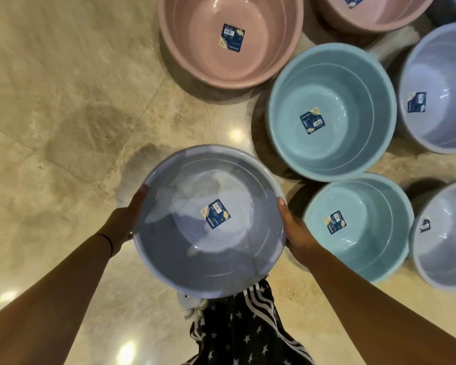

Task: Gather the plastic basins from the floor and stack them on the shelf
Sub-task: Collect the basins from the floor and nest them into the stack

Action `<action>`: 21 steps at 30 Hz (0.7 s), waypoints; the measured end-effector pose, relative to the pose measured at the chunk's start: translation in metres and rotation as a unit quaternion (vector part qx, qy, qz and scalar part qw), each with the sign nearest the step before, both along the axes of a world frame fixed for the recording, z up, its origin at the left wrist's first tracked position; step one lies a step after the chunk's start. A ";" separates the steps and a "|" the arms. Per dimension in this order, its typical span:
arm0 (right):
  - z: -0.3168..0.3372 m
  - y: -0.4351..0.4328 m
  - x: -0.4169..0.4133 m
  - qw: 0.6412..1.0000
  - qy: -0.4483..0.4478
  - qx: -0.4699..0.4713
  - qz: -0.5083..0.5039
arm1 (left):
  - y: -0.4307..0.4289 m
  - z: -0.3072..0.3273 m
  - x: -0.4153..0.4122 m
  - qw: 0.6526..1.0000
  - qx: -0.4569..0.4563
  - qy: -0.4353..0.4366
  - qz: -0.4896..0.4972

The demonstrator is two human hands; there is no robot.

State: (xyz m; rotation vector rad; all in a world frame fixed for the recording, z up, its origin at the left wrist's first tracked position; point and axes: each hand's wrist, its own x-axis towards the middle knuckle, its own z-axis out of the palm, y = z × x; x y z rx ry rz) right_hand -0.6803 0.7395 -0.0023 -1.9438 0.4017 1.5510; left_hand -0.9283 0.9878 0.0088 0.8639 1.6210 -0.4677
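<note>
Head view looks straight down at a shiny tan floor (63, 101) with many plastic basins on it. Two bare hands hold up one grey-blue basin (184, 248) in the near middle, above the floor. The left hand (121, 225) is pressed on the basin's left rim, and the right hand (298, 235) is pressed on its right rim, so each grip is closed on the rim with the basin squeezed between them. A thin dark band (108, 243) goes round the left wrist. A blue sticker (216, 214) sits in the bottom of the held basin. Dark trousers with white stars (242, 333) show just below it, at the near edge. To the right on the floor is a small teal basin (358, 227), and just beyond it, farther away, a bigger teal basin (332, 111). A pink basin (229, 40) sits far off in the middle, and a second pink basin (374, 11) is cut off at the far right. Two pale grey basins are at the right edge, one far (437, 88) and one near (442, 235). All of them sit open side up, each with a sticker inside.
</note>
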 end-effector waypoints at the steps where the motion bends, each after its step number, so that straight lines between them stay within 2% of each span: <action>1: 0.007 -0.004 -0.003 1.000 0.008 0.011 0.003 | -0.002 0.007 -0.003 1.000 -0.004 -0.001 -0.007; 6: 0.037 -0.013 -0.016 0.999 0.009 0.030 -0.037 | -0.005 0.043 -0.005 0.999 -0.009 0.002 -0.031; 17: 0.115 -0.009 -0.010 0.999 0.035 -0.013 0.010 | 0.010 0.131 0.005 0.996 0.011 -0.021 -0.081; 21: 0.141 -0.015 -0.006 1.000 0.016 -0.013 -0.010 | 0.006 0.160 0.009 0.994 0.013 -0.035 -0.103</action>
